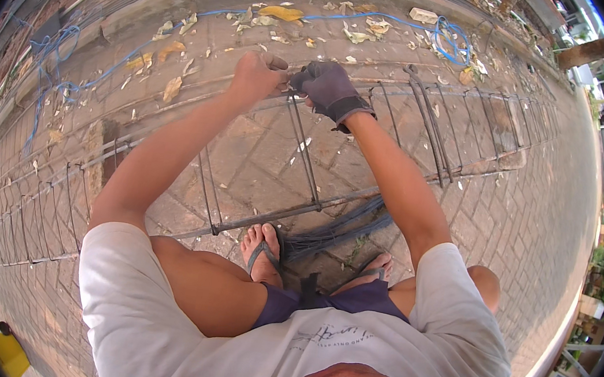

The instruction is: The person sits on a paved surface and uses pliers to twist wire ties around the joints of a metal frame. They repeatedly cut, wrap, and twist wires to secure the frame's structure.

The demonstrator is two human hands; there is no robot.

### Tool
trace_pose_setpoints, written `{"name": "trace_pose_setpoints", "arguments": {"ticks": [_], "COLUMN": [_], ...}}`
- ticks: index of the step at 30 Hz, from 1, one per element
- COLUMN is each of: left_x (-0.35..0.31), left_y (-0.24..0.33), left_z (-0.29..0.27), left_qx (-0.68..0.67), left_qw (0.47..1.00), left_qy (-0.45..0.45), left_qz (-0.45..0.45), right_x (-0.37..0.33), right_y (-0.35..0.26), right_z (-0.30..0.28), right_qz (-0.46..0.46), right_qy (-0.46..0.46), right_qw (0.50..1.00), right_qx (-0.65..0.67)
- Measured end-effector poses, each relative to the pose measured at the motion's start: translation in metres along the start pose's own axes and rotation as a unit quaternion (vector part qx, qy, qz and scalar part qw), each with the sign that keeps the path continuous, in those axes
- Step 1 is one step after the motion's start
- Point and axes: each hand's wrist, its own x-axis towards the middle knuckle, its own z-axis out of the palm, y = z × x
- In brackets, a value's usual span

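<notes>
A long cage of steel reinforcing bars [262, 219] lies across the paving in front of me, with thin stirrups [304, 144] set along it. My left hand [257, 75] is bare, its fingers pinched together at the far bar, near the top of a stirrup. Right beside it, my right hand [325, 88] wears a dark glove and is closed at the same joint. The fingertips almost meet; what lies between them is too small to make out. A bundle of dark thin wire [338, 229] rests on the ground between my sandalled feet, under the near bar.
Two dark rods [428, 121], one with a hooked end, lie across the cage to the right. Blocks [104, 149] sit under the cage at both sides. Beyond, blue cord [379, 16] runs among dry leaves [282, 13] along a kerb. A tree trunk [587, 53] stands far right.
</notes>
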Motion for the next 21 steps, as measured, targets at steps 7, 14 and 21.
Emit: {"name": "trace_pose_setpoints", "arguments": {"ticks": [7,14,21], "left_x": [0.031,0.006,-0.041], "left_y": [-0.012,-0.007,0.003], "left_z": [0.0,-0.017,0.033], "left_qx": [0.132,0.175,0.309], "left_qw": [0.982,0.943,0.917], "left_qy": [-0.101,-0.186,0.072], "left_qz": [0.088,0.214,0.241], "right_x": [-0.009,-0.003,0.012], "right_y": [0.007,0.007,-0.014], "right_z": [0.002,-0.009,0.003], "right_qz": [-0.197,-0.22,-0.099], "right_qy": [0.079,0.064,0.059], "right_qw": [0.954,0.932,0.946], "right_qx": [-0.213,-0.281,-0.302]}}
